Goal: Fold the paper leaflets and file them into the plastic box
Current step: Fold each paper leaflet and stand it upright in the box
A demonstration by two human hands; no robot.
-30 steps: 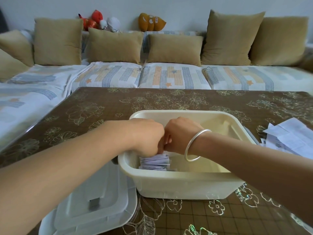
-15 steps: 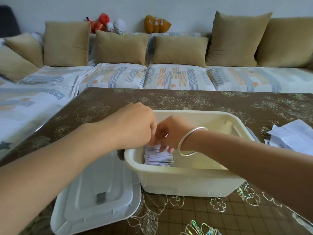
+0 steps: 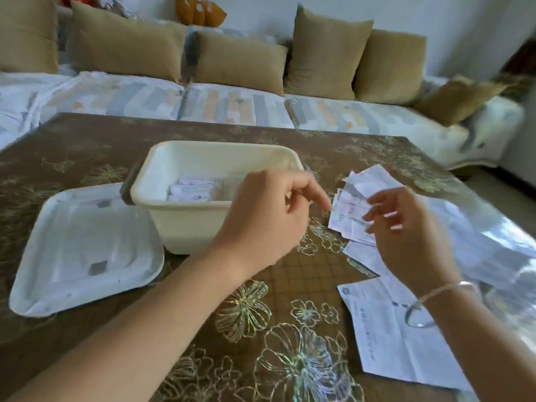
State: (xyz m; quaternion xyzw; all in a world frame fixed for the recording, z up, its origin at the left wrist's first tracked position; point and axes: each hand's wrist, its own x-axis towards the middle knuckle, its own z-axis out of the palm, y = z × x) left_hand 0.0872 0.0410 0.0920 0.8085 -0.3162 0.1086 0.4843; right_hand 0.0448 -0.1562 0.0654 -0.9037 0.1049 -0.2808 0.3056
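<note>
The cream plastic box (image 3: 188, 227) stands on the table, left of centre, with a row of folded leaflets (image 3: 191, 189) inside it. My left hand (image 3: 261, 221) hovers in front of the box's right corner, fingers loosely curled, holding nothing. Over a loose pile of unfolded leaflets (image 3: 346, 208) to the right of the box is my right hand (image 3: 412, 236), its fingers relaxed and spread just above the papers. A larger flat leaflet (image 3: 383, 338) lies partly under my right forearm.
The box's white lid (image 3: 84, 245) lies upturned on the table to the left of the box. The brown flowered tablecloth (image 3: 261, 329) is shiny at the right edge. A sofa with tan cushions (image 3: 240, 62) runs behind the table.
Both hands have come out of the box and moved right, toward the loose leaflets. My view has swung to the right. The folded leaflets stay in the box.
</note>
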